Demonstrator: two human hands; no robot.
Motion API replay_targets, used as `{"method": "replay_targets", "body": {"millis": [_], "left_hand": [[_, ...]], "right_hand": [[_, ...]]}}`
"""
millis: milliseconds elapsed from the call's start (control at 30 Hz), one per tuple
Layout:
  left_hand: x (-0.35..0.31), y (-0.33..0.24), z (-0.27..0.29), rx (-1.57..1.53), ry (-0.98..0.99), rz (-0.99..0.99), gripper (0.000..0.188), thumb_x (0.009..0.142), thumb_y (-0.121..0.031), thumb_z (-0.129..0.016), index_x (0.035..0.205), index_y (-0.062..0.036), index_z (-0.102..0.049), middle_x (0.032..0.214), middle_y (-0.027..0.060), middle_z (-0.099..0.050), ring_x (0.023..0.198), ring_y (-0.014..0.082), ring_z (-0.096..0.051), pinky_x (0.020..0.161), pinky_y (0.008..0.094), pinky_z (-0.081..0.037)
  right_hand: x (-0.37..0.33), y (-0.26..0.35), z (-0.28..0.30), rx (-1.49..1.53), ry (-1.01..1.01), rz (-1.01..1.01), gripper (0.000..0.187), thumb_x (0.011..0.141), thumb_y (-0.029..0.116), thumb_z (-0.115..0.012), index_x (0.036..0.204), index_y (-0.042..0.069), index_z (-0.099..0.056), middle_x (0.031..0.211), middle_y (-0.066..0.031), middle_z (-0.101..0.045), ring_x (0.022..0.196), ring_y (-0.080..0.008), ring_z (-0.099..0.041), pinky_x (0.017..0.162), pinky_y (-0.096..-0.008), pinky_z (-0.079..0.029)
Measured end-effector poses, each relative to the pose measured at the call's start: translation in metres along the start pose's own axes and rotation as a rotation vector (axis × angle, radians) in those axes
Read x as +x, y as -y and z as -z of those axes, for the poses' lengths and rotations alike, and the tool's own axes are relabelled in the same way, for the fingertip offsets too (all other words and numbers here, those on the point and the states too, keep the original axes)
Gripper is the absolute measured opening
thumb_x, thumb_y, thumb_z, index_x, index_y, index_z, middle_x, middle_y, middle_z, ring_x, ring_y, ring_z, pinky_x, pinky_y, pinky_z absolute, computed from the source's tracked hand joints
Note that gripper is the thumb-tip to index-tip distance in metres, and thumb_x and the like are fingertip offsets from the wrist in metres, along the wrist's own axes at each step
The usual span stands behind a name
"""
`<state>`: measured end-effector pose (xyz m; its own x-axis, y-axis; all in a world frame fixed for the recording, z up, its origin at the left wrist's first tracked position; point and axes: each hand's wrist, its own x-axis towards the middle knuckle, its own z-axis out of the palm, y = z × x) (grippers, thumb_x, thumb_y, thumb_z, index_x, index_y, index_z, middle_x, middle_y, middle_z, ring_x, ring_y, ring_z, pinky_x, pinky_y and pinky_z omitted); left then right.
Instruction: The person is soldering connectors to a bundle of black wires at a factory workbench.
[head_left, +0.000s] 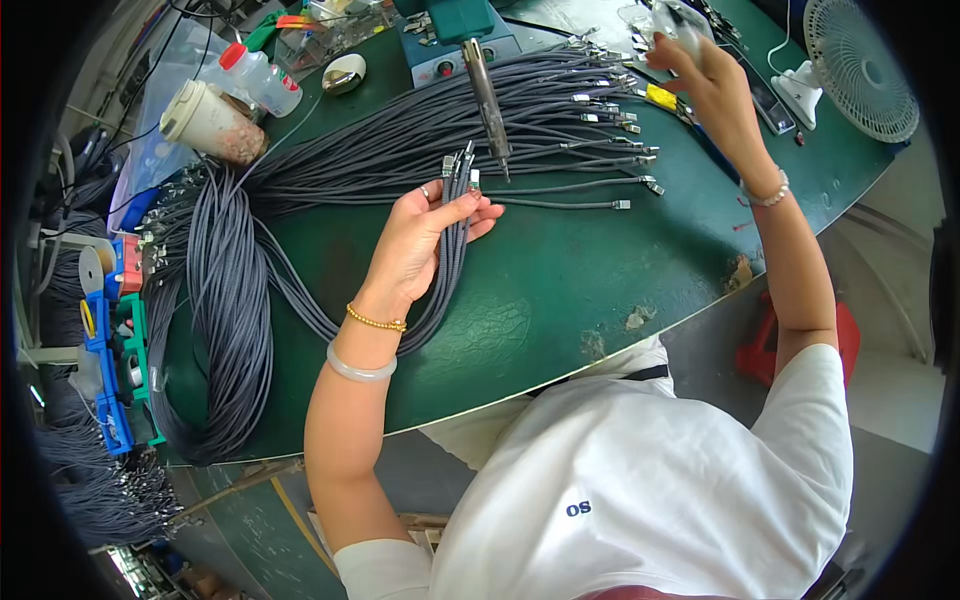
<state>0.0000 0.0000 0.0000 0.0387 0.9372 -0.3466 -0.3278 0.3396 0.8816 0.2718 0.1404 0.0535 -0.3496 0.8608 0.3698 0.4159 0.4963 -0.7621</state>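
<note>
My left hand [425, 225] is closed around a small bunch of dark grey cables [455, 245], whose metal connector ends [460, 170] stick up past my thumb. Just right of those ends, a soldering iron [485, 100] points downward from a green mount. Off at the far right, my right hand [705, 80] is raised with fingers apart beside a clear plastic bag [680, 25]; its fingertips are slightly blurred. Pliers with yellow and blue handles [662, 97] lie under it. A thick spread of grey cables [400, 120] covers the table, connectors toward the right.
A grey-blue control box [455, 55] stands behind the cables. At the back left are a lidded cup [215, 125] and a red-capped bottle [260, 80]. Blue and green bins [115, 370] line the left edge. A white fan [860, 70] occupies the far right of the green table [560, 290].
</note>
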Motion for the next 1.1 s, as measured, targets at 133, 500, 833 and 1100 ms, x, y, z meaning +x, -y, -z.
{"method": "replay_targets", "body": {"millis": [133, 500, 833, 1100], "left_hand": [[0.003, 0.004, 0.016, -0.083, 0.001, -0.047, 0.015, 0.079, -0.003, -0.058, 0.091, 0.0026, -0.051, 0.088, 0.0128, -0.059, 0.084, 0.0196, -0.061, 0.072, 0.0253, -0.051], [0.023, 0.011, 0.028, -0.065, 0.031, 0.034, 0.017, 0.078, -0.002, -0.058, 0.092, 0.0036, -0.05, 0.088, 0.0158, -0.059, 0.08, 0.0204, -0.061, 0.069, 0.0248, -0.051], [0.053, 0.026, 0.007, 0.096, -0.059, 0.035, 0.021, 0.073, -0.003, -0.066, 0.084, 0.0001, -0.049, 0.077, 0.0134, -0.061, 0.068, 0.0182, -0.063, 0.063, 0.0224, -0.05], [0.076, 0.039, 0.001, 0.145, -0.068, 0.004, 0.021, 0.072, -0.002, -0.066, 0.083, 0.0015, -0.048, 0.074, 0.0125, -0.06, 0.066, 0.0189, -0.063, 0.059, 0.0225, -0.051]], "right_hand": [[-0.035, 0.021, -0.058, 1.017, 0.601, -0.706, 0.031, 0.088, 0.021, -0.046, 0.081, -0.006, -0.061, 0.097, -0.0219, -0.059, 0.088, -0.0254, -0.06, 0.077, -0.0294, -0.051], [0.01, -0.04, -0.125, 0.944, 0.427, -0.6, 0.028, 0.088, 0.019, -0.048, 0.098, -0.005, -0.057, 0.103, -0.0157, -0.058, 0.092, -0.0193, -0.059, 0.085, -0.0261, -0.047], [-0.01, -0.042, -0.132, 0.839, 0.605, -0.584, 0.027, 0.082, 0.019, -0.059, 0.096, -0.004, -0.059, 0.085, -0.0116, -0.062, 0.071, -0.0135, -0.061, 0.068, -0.0238, -0.052], [-0.006, -0.061, -0.136, 0.637, 0.681, -0.375, 0.02, 0.08, 0.017, -0.061, 0.087, -0.003, -0.062, 0.077, -0.0084, -0.063, 0.068, -0.011, -0.06, 0.055, -0.0204, -0.048]]}}
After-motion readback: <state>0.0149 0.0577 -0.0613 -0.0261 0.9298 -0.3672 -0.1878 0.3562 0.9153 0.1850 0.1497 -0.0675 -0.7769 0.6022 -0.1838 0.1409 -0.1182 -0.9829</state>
